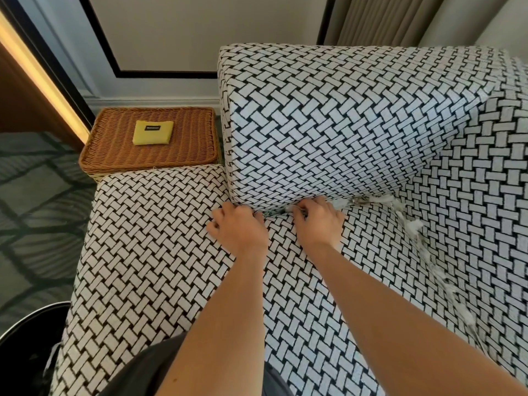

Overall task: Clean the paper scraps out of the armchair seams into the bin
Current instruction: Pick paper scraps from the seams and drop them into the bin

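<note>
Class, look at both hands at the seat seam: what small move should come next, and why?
Probably the right hand should draw out the scrap it seems to pinch at the seam: the left hand rests on the seat beside it, more paper scraps line the seam rightward.

The armchair seat (160, 252) carries white paper scraps (414, 224) strung along its right seam and into the far-right corner. On the patterned carpet (34, 210) to the left stand a wicker basket (114, 150), far, and a black bin (28, 338), near.
</note>
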A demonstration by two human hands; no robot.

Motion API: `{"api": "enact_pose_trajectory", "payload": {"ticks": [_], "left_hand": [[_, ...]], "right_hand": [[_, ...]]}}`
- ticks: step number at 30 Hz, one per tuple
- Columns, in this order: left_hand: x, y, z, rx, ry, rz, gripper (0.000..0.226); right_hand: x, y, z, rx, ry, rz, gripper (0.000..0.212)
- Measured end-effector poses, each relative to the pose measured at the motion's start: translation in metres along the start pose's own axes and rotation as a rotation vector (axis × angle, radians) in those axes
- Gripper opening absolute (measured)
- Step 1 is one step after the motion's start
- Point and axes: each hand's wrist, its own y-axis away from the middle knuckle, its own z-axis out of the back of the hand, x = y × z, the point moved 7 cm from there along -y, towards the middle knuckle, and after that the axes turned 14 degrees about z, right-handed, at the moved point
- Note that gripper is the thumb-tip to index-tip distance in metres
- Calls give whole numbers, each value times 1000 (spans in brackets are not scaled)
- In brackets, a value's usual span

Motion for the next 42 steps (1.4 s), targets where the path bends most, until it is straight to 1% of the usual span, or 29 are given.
{"api": "enact_pose_trajectory", "payload": {"ticks": [4,9,13,16,19,21,23,25,27,30,32,34,38,42], "left_hand": [[2,3,0,-22,36,-10,20],[6,2,2,20,151,23,16],[9,3,5,41,230,21,15],[8,7,7,54,222,-21,19],[7,11,7,71,194,-48,28],[6,13,7,79,207,-40,32],[6,13,10,63,246,-22,33],[7,12,10,48,278,-9,31],[9,12,9,44,300,-1,28],[11,11,9,87,369,11,16],[15,11,11,145,476,41,6],[19,13,15,184,579,94,12],[24,20,24,211,627,117,22],[28,35,28,288,645,153,28]], "right_hand": [[0,0,-2,-41,-12,11,25],[-1,1,-1,-113,-74,18,18],[-1,4,1,-200,-92,17,16],[1,5,5,-234,-85,6,17],[4,6,10,-264,-84,4,18],[5,7,13,-276,-99,17,27],[5,8,14,-263,-124,25,34],[3,8,11,-228,-191,0,30],[2,9,11,-242,-240,-20,28],[0,10,11,-232,-272,-63,31],[-2,11,7,-189,-289,-97,34],[-1,12,4,-147,-279,-94,35],[11,18,12,-159,-274,13,28],[22,39,26,-93,-278,24,35]]}}
